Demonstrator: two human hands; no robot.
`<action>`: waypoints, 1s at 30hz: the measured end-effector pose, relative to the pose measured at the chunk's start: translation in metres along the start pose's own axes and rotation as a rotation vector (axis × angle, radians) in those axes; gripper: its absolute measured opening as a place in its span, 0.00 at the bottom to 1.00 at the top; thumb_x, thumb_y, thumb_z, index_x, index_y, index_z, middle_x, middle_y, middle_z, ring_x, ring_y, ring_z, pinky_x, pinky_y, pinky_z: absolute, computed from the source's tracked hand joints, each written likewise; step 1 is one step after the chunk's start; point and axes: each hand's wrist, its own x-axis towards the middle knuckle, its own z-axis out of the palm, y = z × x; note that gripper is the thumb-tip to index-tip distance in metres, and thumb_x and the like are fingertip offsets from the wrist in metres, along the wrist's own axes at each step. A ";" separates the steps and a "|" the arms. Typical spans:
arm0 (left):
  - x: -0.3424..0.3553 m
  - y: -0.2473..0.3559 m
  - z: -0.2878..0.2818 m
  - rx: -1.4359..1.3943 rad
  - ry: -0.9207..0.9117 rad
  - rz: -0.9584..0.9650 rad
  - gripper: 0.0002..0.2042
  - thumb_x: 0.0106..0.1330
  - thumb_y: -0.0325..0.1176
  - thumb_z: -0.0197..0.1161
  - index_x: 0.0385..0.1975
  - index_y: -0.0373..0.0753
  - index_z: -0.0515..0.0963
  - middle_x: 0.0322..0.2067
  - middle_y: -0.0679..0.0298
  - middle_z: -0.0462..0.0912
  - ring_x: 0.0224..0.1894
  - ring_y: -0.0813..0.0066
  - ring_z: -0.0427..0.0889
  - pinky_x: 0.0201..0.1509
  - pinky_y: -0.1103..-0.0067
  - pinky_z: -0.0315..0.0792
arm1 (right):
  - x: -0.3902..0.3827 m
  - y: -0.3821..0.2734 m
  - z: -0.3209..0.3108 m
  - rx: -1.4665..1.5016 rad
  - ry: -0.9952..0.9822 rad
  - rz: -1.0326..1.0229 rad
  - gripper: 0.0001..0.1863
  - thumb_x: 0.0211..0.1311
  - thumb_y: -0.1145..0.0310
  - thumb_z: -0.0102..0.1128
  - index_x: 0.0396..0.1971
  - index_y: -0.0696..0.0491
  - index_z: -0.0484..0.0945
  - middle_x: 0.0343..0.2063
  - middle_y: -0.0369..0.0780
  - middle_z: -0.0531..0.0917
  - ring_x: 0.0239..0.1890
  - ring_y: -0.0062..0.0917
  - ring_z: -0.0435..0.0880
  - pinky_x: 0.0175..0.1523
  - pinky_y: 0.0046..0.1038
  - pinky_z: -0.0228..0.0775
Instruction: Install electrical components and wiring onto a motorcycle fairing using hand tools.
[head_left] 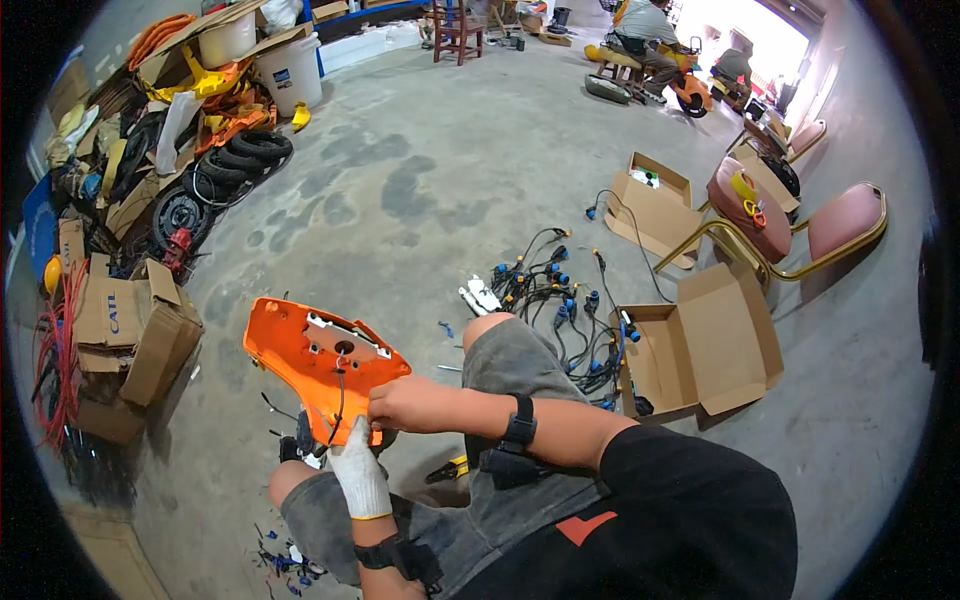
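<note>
An orange plastic panel (pixel 290 345), apparently a scooter body part, is tilted over my knees with its inner side showing. A pale strip (pixel 350 335) runs along its upper part, and a thin black cable (pixel 339 395) hangs down from a dark round hole. My left hand (pixel 357 468), in a white knit glove, grips the panel's narrow lower end with the thumb on top. My bare right hand (pixel 402 403) is closed against the panel's lower right edge; its fingertips and whatever they pinch are hidden.
Yellow-handled pliers (pixel 447 470) lie between my legs. Black cables with blue connectors (pixel 560 305) are heaped beyond my right knee, beside an open cardboard box (pixel 655 360). Pink chairs (pixel 845 225) stand at right. Tyres (pixel 225 170) and cartons (pixel 135 320) crowd the left. A person (pixel 645 40) sits far off.
</note>
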 end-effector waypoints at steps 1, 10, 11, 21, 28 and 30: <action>-0.001 0.000 0.000 0.003 -0.018 0.018 0.11 0.64 0.29 0.64 0.42 0.30 0.77 0.33 0.64 0.82 0.30 0.78 0.80 0.33 0.81 0.73 | -0.001 -0.003 -0.002 -0.029 -0.003 0.011 0.09 0.59 0.61 0.60 0.32 0.51 0.79 0.33 0.40 0.80 0.36 0.39 0.82 0.37 0.39 0.75; 0.000 0.000 -0.006 0.072 -0.084 0.121 0.08 0.66 0.30 0.62 0.38 0.33 0.77 0.31 0.66 0.81 0.30 0.79 0.79 0.32 0.81 0.72 | 0.001 -0.013 0.003 -0.200 -0.018 -0.021 0.08 0.58 0.62 0.59 0.32 0.50 0.77 0.32 0.39 0.79 0.37 0.35 0.82 0.37 0.37 0.76; 0.003 -0.002 -0.008 0.072 -0.087 0.123 0.08 0.66 0.30 0.62 0.38 0.33 0.77 0.31 0.66 0.81 0.30 0.79 0.79 0.32 0.81 0.72 | 0.001 -0.012 0.003 -0.202 -0.016 -0.020 0.08 0.58 0.62 0.59 0.32 0.50 0.77 0.32 0.39 0.79 0.37 0.35 0.82 0.37 0.37 0.76; -0.007 0.015 0.001 -0.038 -0.036 -0.001 0.12 0.64 0.31 0.64 0.42 0.30 0.77 0.35 0.62 0.82 0.31 0.73 0.82 0.38 0.80 0.76 | -0.002 -0.004 0.002 0.090 0.064 0.003 0.12 0.64 0.58 0.59 0.39 0.51 0.78 0.33 0.38 0.78 0.39 0.38 0.80 0.39 0.38 0.73; 0.003 0.001 -0.006 -0.043 -0.078 0.059 0.11 0.63 0.27 0.64 0.43 0.31 0.77 0.35 0.63 0.82 0.33 0.75 0.82 0.36 0.79 0.76 | 0.003 -0.010 -0.007 0.007 -0.028 -0.020 0.10 0.61 0.61 0.60 0.35 0.53 0.76 0.34 0.39 0.78 0.39 0.37 0.81 0.40 0.38 0.74; 0.006 -0.005 -0.006 -0.056 -0.051 0.067 0.11 0.63 0.28 0.64 0.43 0.32 0.78 0.35 0.63 0.83 0.33 0.74 0.82 0.34 0.78 0.76 | 0.003 -0.011 -0.008 -0.009 -0.022 -0.049 0.10 0.62 0.61 0.59 0.34 0.53 0.76 0.33 0.39 0.78 0.39 0.37 0.81 0.40 0.37 0.75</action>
